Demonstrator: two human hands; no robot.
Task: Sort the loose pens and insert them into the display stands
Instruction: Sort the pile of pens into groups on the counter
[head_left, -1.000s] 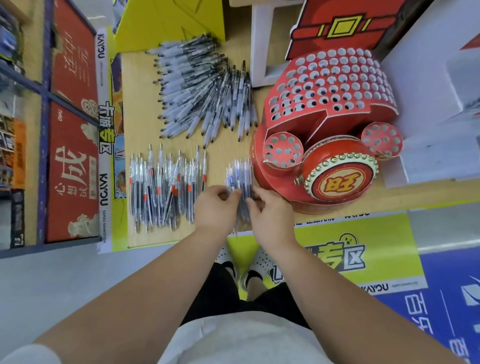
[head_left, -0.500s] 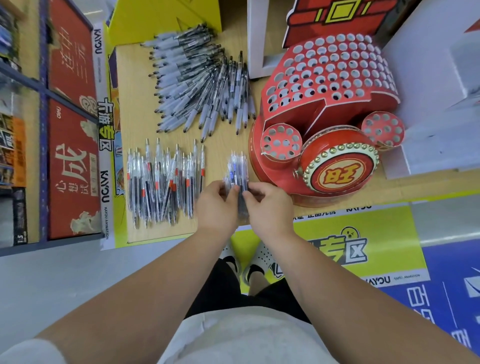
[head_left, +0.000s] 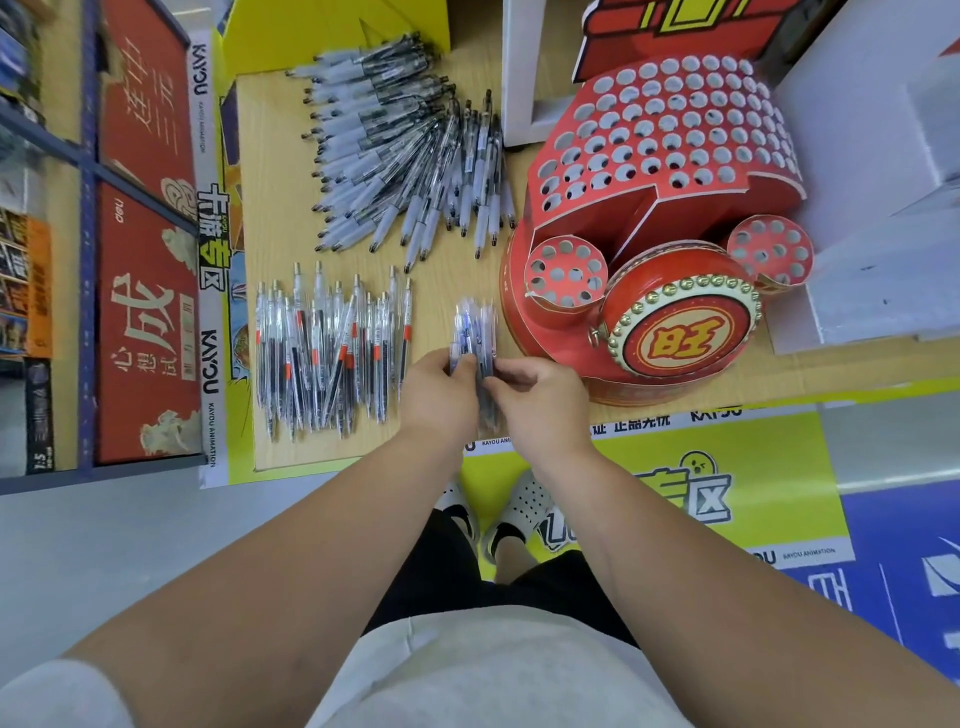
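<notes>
Blue pens (head_left: 474, 325): bundle gripped jointly by left hand (head_left: 439, 395) and right hand (head_left: 540, 400), just left of display stand (head_left: 597, 218), over worktop (head_left: 447, 280); probably evened up for insertion. Stand's holes seen unfilled.

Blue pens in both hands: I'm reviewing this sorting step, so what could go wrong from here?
1. The blue pens are a loose bundle gripped by the left hand and right hand near the front edge of the table; some could slip off.
2. Dropped pens could roll into the red-banded pens alongside, undoing the sort.
</notes>
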